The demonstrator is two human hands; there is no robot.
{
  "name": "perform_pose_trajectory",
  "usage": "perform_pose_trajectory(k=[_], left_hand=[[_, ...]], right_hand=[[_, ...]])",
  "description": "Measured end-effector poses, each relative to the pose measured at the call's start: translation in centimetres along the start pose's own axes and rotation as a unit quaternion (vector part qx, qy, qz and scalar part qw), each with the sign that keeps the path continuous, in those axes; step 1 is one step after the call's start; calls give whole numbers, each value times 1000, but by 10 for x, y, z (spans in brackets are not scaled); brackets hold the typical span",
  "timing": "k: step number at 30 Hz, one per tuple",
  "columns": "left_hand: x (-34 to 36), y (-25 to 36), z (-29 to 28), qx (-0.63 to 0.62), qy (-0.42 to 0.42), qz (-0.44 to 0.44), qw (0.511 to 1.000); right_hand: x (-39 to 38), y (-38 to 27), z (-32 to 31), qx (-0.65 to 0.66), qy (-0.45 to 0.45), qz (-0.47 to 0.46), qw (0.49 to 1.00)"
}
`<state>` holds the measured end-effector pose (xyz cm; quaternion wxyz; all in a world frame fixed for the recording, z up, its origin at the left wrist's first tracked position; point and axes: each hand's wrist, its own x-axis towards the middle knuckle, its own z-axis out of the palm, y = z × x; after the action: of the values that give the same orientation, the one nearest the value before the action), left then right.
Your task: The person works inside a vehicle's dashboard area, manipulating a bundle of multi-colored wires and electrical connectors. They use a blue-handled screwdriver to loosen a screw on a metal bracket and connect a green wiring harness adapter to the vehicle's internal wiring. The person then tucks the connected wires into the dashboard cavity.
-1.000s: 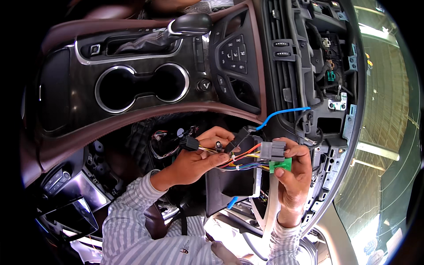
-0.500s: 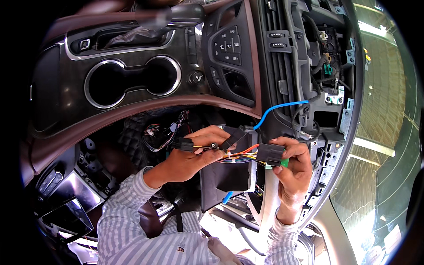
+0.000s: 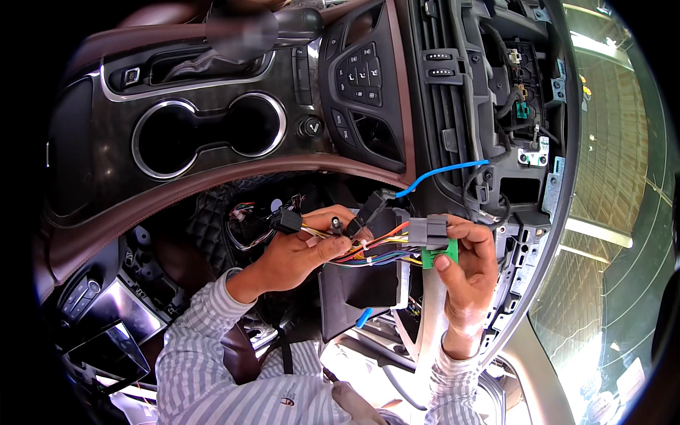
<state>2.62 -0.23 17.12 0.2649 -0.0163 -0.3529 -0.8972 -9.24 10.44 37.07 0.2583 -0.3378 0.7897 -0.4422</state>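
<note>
A bundle of coloured wires (image 3: 386, 253) stretches between my two hands. My left hand (image 3: 294, 258) is closed around its left end, thumb pressed on top. A black connector (image 3: 286, 221), a small black round plug (image 3: 336, 225) and a longer black plug (image 3: 370, 211) stick out by those fingers. On the right, my right hand (image 3: 467, 258) grips a green connector (image 3: 442, 253) with the thumb on its face. A dark grey connector (image 3: 419, 231) sits just above the green one, also at those fingertips. Parts of the wires are hidden behind my left hand.
A blue cable (image 3: 443, 170) runs from near the longer plug to the opened dashboard (image 3: 496, 106). Above lies the centre console with two cup holders (image 3: 166, 138). Loose wiring (image 3: 244, 230) hangs behind my left hand. A dark panel (image 3: 361, 301) is below the bundle.
The connectors in my right hand have turned, so the green one now shows below the grey one. The black connector by my left hand has tilted and shifted slightly left.
</note>
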Motion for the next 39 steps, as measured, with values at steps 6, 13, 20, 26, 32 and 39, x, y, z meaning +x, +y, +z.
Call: perform_pose_trajectory(k=[6,13,20,26,32,39], left_hand=[[0,15,4,-64,-2,-56,996],[-5,7,1,-65,11,-69,995],[1,5,0,38,0,3,999],[1,9,3,87,3,36,996],[0,10,-1,-42,-10,-63,997],[0,0,-1,-206,27,-68,976]], right_hand=[[3,1,-1,-108,13,-15,994],[13,-11,9,-321,19,-124,939],[27,-31,24,-473,15,-288,832],[44,-38,53,-548,-182,-269,771],[53,-39,39,-486,-206,-227,819],[45,-42,30,-462,-192,-198,843]])
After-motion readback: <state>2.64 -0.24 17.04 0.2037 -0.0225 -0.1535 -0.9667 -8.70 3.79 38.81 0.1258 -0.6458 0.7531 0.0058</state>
